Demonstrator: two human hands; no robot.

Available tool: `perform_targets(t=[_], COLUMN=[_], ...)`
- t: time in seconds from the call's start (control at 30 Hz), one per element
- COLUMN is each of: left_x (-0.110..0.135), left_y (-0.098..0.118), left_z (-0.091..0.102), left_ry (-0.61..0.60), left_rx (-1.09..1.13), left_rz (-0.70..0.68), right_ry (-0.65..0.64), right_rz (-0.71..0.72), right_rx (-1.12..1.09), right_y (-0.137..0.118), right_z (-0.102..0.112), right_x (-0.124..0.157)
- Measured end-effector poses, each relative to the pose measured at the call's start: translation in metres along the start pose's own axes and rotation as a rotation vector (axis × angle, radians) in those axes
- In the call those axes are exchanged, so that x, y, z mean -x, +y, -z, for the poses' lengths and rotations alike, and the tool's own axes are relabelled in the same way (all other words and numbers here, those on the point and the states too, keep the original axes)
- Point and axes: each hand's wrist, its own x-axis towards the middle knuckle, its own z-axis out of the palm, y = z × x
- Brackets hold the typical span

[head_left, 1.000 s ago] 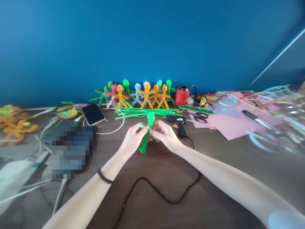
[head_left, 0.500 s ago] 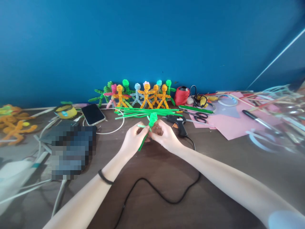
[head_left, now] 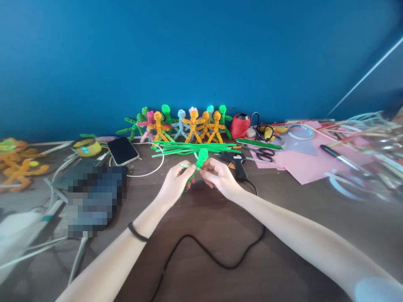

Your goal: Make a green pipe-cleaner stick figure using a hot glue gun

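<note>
Both of my hands meet over the brown table, closed on a green pipe-cleaner figure (head_left: 201, 156). Its coiled round head sticks up between my fingers. My left hand (head_left: 176, 182) pinches the stem from the left, and a short green end pokes out to the left above its thumb. My right hand (head_left: 218, 176) grips the figure from the right, just under the head. The lower part of the stem is mostly hidden between my hands. A black band circles my left wrist.
A row of finished pipe-cleaner figures (head_left: 189, 123) leans on the blue wall. Loose green pipe cleaners (head_left: 189, 147), a black glue gun (head_left: 234, 161) with its cord (head_left: 214, 256), a phone (head_left: 123, 151), scissors (head_left: 262, 154), pink paper (head_left: 302, 165) and a red spool (head_left: 240, 125) lie around.
The green tail that hung below my hands has been drawn up and is now nearly hidden. Both hands have shifted slightly away from me, with the head tilted right.
</note>
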Motion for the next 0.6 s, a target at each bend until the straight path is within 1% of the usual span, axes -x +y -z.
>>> perform_targets(t=[0.37, 0.47, 0.6], left_x=[0.0015, 0.0019, 0.0021], left_y=[0.0017, 0.0032, 0.0004], left_z=[-0.0047, -0.0047, -0.0045], left_ry=[-0.001, 0.01, -0.011], left_rx=[0.001, 0.05, 0.17], left_rz=[-0.01, 0.026, 0.099], right_ry=[-0.004, -0.009, -0.004], right_rz=[0.023, 0.028, 0.032], right_rx=[0.038, 0.053, 0.043], right_y=[-0.0006, -0.0015, -0.0022], right_z=[-0.0006, -0.0007, -0.0022], right_x=[0.0012, 0.0015, 0.0015])
